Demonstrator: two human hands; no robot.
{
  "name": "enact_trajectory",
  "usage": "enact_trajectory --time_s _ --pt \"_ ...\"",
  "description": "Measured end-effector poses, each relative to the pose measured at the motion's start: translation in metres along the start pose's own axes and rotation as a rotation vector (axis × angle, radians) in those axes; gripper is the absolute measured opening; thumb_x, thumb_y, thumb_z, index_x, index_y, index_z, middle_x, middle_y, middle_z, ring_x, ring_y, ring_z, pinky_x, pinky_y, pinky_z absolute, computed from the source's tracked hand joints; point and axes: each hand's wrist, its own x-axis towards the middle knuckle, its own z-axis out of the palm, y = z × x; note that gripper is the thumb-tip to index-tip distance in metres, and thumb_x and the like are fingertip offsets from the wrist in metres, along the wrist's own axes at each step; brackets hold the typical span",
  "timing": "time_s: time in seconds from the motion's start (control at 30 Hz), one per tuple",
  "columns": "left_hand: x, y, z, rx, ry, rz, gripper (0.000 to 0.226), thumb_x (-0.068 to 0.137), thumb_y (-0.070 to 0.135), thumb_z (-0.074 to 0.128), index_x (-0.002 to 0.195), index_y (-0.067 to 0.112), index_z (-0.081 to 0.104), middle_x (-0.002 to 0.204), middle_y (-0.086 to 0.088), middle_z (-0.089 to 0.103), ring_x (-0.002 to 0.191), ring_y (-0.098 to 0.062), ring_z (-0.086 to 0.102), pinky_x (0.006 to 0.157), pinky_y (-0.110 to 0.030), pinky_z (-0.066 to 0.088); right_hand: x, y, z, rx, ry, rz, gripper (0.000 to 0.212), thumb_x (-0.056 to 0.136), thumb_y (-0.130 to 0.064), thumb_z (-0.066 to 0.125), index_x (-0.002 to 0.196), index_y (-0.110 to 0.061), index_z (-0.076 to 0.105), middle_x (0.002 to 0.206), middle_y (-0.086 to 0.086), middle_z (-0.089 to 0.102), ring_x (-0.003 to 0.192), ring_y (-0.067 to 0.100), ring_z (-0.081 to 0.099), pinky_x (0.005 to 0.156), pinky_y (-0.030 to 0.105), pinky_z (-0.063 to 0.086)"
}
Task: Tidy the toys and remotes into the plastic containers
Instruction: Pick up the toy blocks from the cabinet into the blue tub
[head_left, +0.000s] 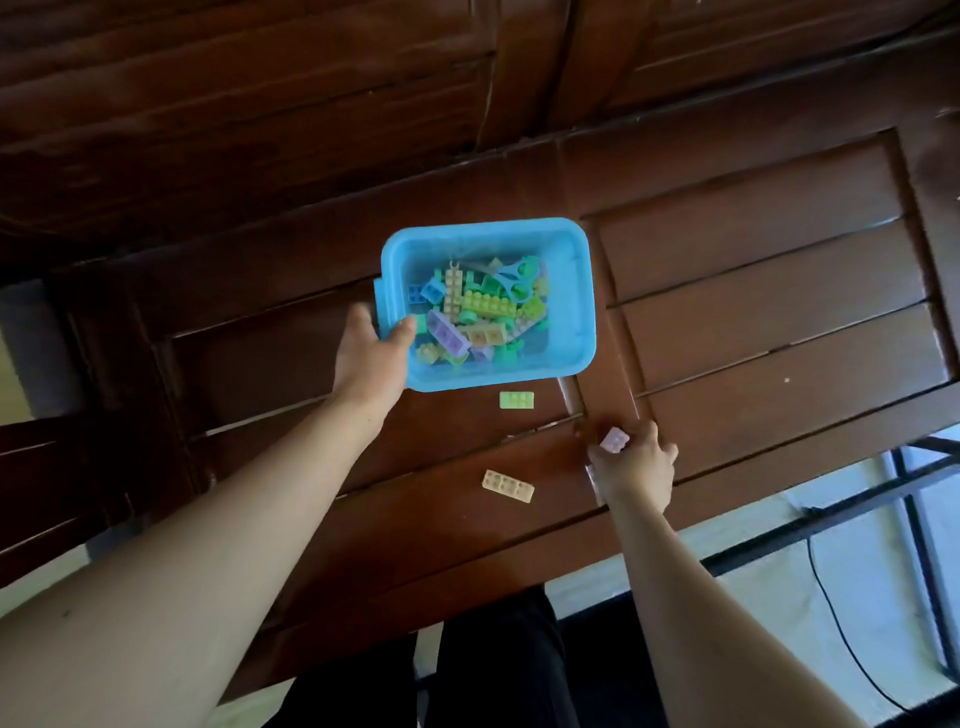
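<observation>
currently left hand (371, 353) fingers grip blue container (582, 312) rim; right hand (636, 462) fingers pinch pink brick (614, 440); green brick (516, 400), cream brick (508, 486) lie on surface (753, 291).

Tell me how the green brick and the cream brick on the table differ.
The green brick is shorter and lies level in the view, just below the blue bin; the cream brick is longer, lies slanted, and sits nearer the person. Both are loose, studs up, untouched by either hand.

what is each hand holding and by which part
Left hand grips the blue container at its near-left corner rim; right hand pinches a pink brick in its fingers.
</observation>
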Motion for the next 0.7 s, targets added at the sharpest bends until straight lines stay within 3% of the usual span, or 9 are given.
enact_trajectory --time_s 0.13,0.2,0.33,0.47,0.57,0.7 --pt "0.000 -0.001 0.000 0.024 -0.006 0.012 0.023 0.093 0.034 0.056 0.108 0.018 0.048 0.105 -0.006 0.063 0.093 -0.024 0.066 0.082 -0.051 0.056 -0.001 0.000 0.014 0.077 0.046 -0.104 0.020 0.082 -0.012 0.060 0.099 -0.018 0.055 0.115 0.010 0.050 0.087 0.030 0.058 0.068 0.030 0.042" --pt "0.002 -0.001 -0.001 0.032 0.004 0.020 0.024 0.093 0.033 0.056 0.108 0.017 0.048 0.106 -0.007 0.063 0.093 -0.025 0.066 0.083 -0.052 0.056 -0.004 -0.005 0.017 0.098 0.046 -0.165 0.017 0.081 -0.008 0.056 0.091 -0.022 0.054 0.114 0.008 0.054 0.085 0.025 0.055 0.067 0.028 0.037" --pt "0.003 0.000 -0.002 0.010 0.032 0.005 0.019 0.093 0.032 0.056 0.104 0.019 0.048 0.104 -0.006 0.063 0.093 -0.025 0.066 0.083 -0.052 0.056 -0.019 -0.021 0.020 0.103 0.095 -0.461 0.031 0.076 -0.008 0.058 0.104 -0.023 0.057 0.101 -0.002 0.054 0.090 0.021 0.057 0.067 0.026 0.037" --pt "0.001 -0.001 -0.003 -0.014 0.044 -0.015 0.018 0.093 0.032 0.056 0.103 0.020 0.048 0.104 -0.007 0.063 0.092 -0.025 0.067 0.082 -0.052 0.056 -0.030 -0.039 0.033 -0.024 0.047 -0.779 0.049 0.075 -0.005 0.062 0.120 -0.024 0.057 0.118 -0.001 0.053 0.099 0.020 0.058 0.063 0.027 0.047" --pt "0.001 -0.004 -0.004 -0.036 0.041 -0.023 0.017 0.093 0.032 0.056 0.101 0.021 0.048 0.103 -0.005 0.063 0.091 -0.025 0.067 0.080 -0.053 0.057 -0.025 -0.045 0.045 -0.129 0.000 -0.782 0.047 0.078 -0.003 0.060 0.121 -0.023 0.060 0.123 -0.001 0.050 0.106 0.022 0.056 0.064 0.030 0.050" --pt "0.003 -0.007 -0.009 -0.075 0.049 -0.036 0.013 0.093 0.031 0.057 0.098 0.023 0.048 0.100 -0.002 0.063 0.090 -0.023 0.067 0.078 -0.052 0.058 -0.020 -0.049 0.052 -0.127 0.029 -0.744 0.031 0.078 -0.002 0.061 0.105 -0.016 0.065 0.115 0.002 0.049 0.100 0.023 0.056 0.064 0.026 0.043"
